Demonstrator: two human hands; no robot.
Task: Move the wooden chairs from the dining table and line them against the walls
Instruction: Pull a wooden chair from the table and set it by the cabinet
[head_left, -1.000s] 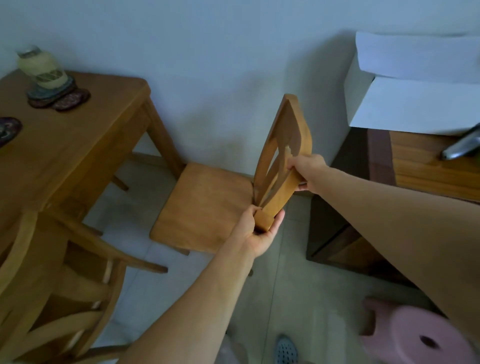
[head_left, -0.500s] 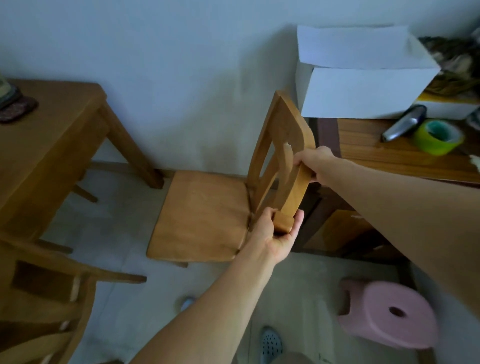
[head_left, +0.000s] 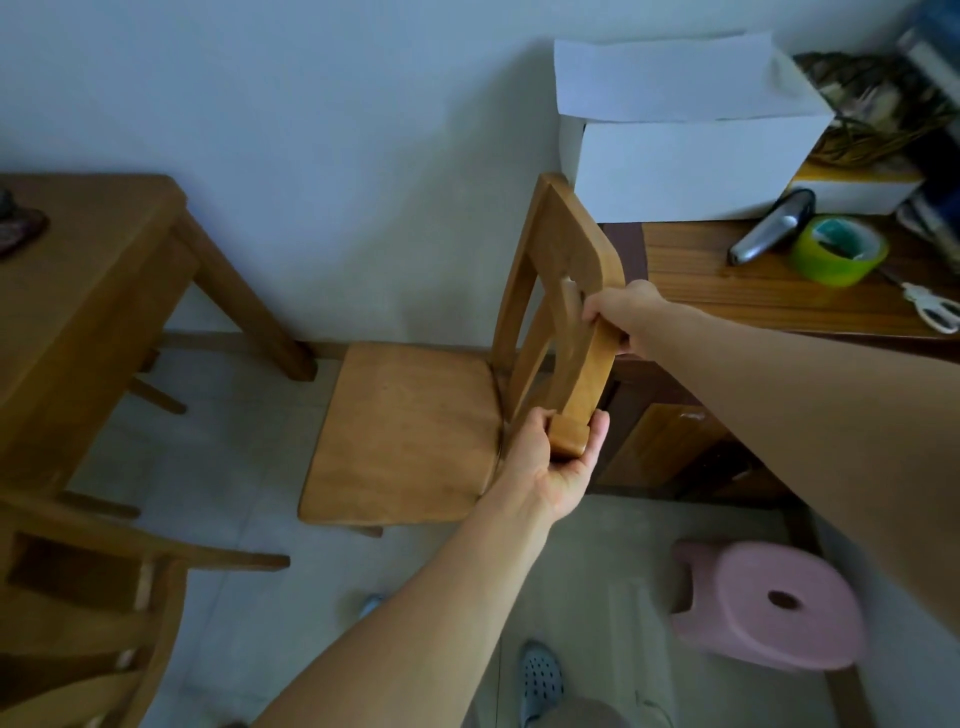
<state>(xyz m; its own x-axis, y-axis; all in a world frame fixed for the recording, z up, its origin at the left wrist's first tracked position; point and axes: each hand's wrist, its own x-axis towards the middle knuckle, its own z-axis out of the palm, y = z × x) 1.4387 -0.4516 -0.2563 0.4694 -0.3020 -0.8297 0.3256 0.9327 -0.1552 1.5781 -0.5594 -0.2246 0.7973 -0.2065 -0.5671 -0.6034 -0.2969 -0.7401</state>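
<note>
With left grip (head_left: 550, 467) and right grip (head_left: 618, 317) both clasping the back of the chair (head_left: 405, 431), we have shifted it further from the worktop (head_left: 78, 291), so set-down by the wall (head_left: 311, 130) looks near.

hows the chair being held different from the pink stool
The wooden chair is brown with a tall backrest; the pink stool is backless, with a hole in its seat. The left hand and right hand grip the chair's backrest; nothing touches the stool. Both are seats.
</note>
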